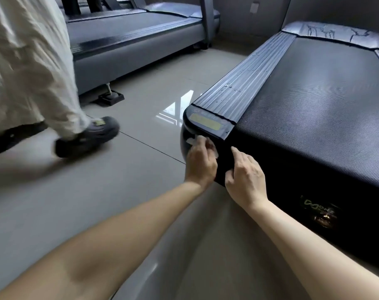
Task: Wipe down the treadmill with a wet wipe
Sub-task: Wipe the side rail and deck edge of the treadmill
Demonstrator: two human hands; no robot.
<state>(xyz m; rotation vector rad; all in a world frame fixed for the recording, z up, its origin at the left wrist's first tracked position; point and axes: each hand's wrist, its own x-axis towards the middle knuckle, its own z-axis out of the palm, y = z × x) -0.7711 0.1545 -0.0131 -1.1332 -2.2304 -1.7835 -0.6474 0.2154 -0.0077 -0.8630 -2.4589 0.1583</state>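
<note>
Gym room, glossy grey tiled floor [141, 191] throwing back window glare. A second treadmill [130, 40] stood well apart on the far side, grey-bodied, one foot on a black pad. Another person's leg in pale loose trousers [32, 72] and a dark shoe [87, 135] crossed the floor on the left, blurred in stride.

The treadmill [314, 105] being cleaned lay low in the right half: dark textured belt, ribbed side rail [249, 79], and a glossy black rear corner cap [206, 124] bearing a yellowish label.

The left hand [200, 161] pressed a white wet wipe [197, 140] against the rounded end of that corner cap, below the label; fingers curled over the wipe, bunching it, with edges showing above and beside the knuckles. The right hand [246, 172] held nothing, its fingers resting loosely bent on the black rear face just beside the left.

Judgement on handling: the wipe looked thin, limp and damp, likely to fold or slip under the palm, so best kept wadded under flat fingers. The cap looked hard, smooth and slick; the ribbed rail's grooves would probably need strokes along their length. The machine seemed heavy enough not to shift under pressure.
</note>
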